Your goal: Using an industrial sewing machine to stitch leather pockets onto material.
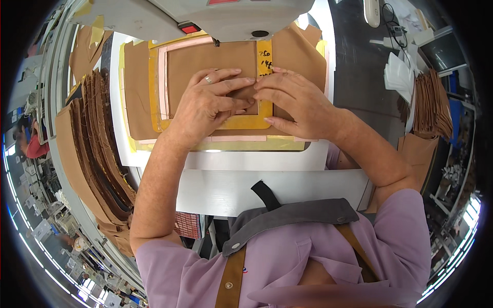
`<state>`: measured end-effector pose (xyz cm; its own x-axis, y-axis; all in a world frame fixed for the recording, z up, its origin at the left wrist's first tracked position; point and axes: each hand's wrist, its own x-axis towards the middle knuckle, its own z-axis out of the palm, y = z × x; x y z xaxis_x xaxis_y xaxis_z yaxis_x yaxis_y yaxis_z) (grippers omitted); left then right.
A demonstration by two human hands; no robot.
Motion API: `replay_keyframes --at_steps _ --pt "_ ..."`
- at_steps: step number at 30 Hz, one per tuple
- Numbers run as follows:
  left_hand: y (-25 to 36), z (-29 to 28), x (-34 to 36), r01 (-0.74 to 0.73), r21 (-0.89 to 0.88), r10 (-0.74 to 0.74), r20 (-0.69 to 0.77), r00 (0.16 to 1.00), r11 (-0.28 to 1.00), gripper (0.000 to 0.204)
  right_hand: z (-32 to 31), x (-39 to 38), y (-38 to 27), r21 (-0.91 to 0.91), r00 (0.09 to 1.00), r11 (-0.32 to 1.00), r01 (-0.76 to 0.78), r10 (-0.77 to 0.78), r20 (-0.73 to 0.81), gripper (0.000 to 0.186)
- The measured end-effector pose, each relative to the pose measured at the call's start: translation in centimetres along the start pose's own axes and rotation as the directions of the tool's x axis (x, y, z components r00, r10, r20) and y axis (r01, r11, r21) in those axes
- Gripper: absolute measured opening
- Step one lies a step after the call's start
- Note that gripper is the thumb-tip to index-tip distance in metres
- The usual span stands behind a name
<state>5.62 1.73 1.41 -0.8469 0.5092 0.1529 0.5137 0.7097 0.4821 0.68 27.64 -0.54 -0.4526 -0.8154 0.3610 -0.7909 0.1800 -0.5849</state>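
My left hand (210, 100) rests on brown fabric (197, 61) inside a yellow template frame (156, 87) with pink inner strips, fingers apart and partly bent over a small fold near the frame's right bar. My right hand (295, 102) has its fingers spread, fingertips on that bar and the fabric edge beside my left fingers, thumb low near the frame's lower right corner. The frame lies on a white board (226, 160) with pale yellow edging. A grey-white machine head (241, 18) overhangs the frame's far side.
Tall stacks of brown cut pieces stand at left (90, 143) and right (431, 102). White sheets (398, 72) and cables lie at back right. A co-worker in red (36, 146) is at far left. A white ledge (221, 192) runs along my front.
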Motion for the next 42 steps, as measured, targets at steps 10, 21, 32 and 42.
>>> replay_keyframes --at_steps 10,21,32,42 --pt "-0.5 0.5 1.1 0.020 -0.100 -0.019 0.015 1.000 0.995 0.024 0.2 0.6 -0.6 -0.087 0.995 0.993 0.083 -0.078 0.067 0.036" --pt "-2.1 -1.3 1.8 0.078 0.085 -0.073 -0.059 0.996 0.993 0.038 0.5 1.0 -0.2 -0.117 0.984 0.979 0.169 -0.161 0.075 0.028" --pt "-2.1 0.7 3.8 0.052 0.150 -0.046 -0.042 0.998 0.987 0.040 1.2 0.9 0.2 -0.132 0.980 0.972 0.196 -0.199 -0.008 0.026" --pt "-1.0 1.6 4.0 0.088 0.141 -0.068 -0.137 0.988 0.986 0.042 1.4 0.9 0.2 -0.131 0.981 0.974 0.185 -0.191 -0.036 0.024"
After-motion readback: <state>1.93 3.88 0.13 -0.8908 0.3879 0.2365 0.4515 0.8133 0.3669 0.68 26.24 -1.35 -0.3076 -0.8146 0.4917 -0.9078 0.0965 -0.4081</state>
